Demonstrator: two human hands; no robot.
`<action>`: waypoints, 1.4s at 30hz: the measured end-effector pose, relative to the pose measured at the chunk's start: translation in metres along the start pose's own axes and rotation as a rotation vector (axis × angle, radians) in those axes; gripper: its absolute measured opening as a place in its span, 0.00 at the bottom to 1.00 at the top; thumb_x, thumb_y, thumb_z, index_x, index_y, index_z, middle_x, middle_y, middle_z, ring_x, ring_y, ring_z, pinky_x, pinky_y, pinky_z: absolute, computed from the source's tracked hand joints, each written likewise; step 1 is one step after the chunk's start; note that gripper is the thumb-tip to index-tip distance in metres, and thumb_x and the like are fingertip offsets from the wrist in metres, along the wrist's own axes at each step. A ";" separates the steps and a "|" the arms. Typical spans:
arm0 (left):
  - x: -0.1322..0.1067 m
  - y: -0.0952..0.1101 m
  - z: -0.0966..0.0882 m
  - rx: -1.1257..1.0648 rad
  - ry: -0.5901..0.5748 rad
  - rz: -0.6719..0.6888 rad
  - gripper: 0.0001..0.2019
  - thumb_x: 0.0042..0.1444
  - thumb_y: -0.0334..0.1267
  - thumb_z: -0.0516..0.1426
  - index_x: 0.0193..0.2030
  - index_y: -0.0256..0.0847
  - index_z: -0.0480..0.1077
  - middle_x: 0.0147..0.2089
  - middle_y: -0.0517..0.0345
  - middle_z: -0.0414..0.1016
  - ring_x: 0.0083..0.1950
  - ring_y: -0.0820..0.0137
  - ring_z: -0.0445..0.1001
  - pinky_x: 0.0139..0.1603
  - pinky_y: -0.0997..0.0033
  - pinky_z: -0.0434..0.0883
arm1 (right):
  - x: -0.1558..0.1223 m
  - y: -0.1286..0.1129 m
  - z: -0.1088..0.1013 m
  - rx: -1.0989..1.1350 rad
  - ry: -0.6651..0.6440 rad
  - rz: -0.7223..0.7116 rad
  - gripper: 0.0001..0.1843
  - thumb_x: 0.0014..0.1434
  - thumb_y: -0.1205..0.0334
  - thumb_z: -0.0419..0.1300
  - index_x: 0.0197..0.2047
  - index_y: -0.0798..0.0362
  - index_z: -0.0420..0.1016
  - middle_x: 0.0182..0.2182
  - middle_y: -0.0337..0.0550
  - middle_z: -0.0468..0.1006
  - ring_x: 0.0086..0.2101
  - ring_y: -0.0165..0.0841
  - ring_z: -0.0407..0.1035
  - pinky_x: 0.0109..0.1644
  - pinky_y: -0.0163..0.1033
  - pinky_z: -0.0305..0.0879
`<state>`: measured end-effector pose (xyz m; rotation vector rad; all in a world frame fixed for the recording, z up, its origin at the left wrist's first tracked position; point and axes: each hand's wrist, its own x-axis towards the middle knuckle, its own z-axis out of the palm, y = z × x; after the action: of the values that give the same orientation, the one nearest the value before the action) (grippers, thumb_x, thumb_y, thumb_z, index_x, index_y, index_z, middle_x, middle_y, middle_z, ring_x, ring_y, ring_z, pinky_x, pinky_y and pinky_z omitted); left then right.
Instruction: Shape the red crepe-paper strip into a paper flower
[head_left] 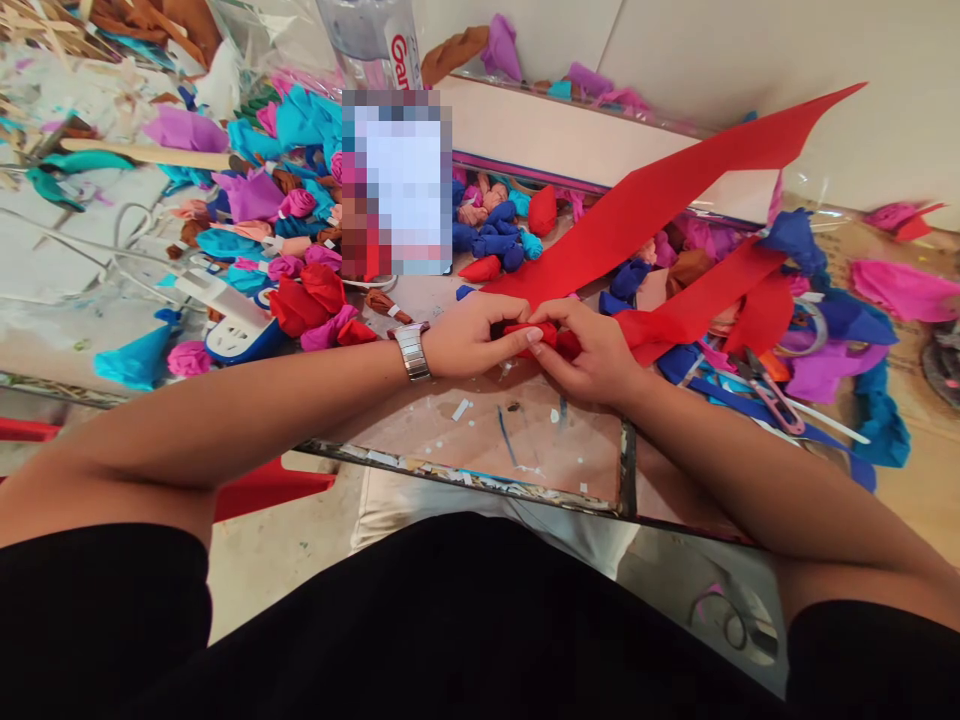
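My left hand [476, 335], with a metal watch [413, 352] on its wrist, pinches a small folded red piece above the table's front part. From the other side my right hand [592, 350] grips the same piece, and the fingertips of both hands meet over it. A long red strip [637, 205], crepe paper or thin cloth, runs from behind the hands up to the right. More red strip [697, 300] trails out beside my right hand. Fingers partly cover the folded piece, so its exact join to the strips is hidden.
Rolled paper-like flowers [311, 295] in several colours crowd the left and back. A blurred, lit screen [405, 190] stands behind my hands, near a bottle [371, 45]. Pink-handled scissors [776, 395] lie right; a power strip [240, 335] lies left. The table edge [465, 480] is close.
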<state>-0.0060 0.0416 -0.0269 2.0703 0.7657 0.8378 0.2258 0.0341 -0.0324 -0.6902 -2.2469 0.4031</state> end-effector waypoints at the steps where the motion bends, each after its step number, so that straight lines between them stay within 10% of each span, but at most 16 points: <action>1: 0.000 0.000 0.000 0.002 -0.001 -0.002 0.27 0.72 0.61 0.54 0.32 0.39 0.70 0.29 0.59 0.71 0.31 0.73 0.65 0.35 0.71 0.63 | 0.000 0.000 0.000 0.000 -0.004 0.005 0.10 0.73 0.53 0.61 0.54 0.45 0.73 0.44 0.41 0.85 0.39 0.36 0.79 0.46 0.42 0.73; 42: -0.001 0.001 0.000 0.012 -0.010 -0.030 0.26 0.72 0.61 0.55 0.32 0.40 0.70 0.29 0.59 0.72 0.31 0.73 0.66 0.36 0.70 0.64 | 0.000 0.001 -0.001 0.021 -0.042 0.033 0.11 0.74 0.50 0.60 0.55 0.45 0.74 0.46 0.42 0.85 0.40 0.37 0.79 0.47 0.43 0.75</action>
<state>-0.0066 0.0409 -0.0261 2.0668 0.7970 0.8079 0.2269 0.0353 -0.0324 -0.7140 -2.2698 0.4608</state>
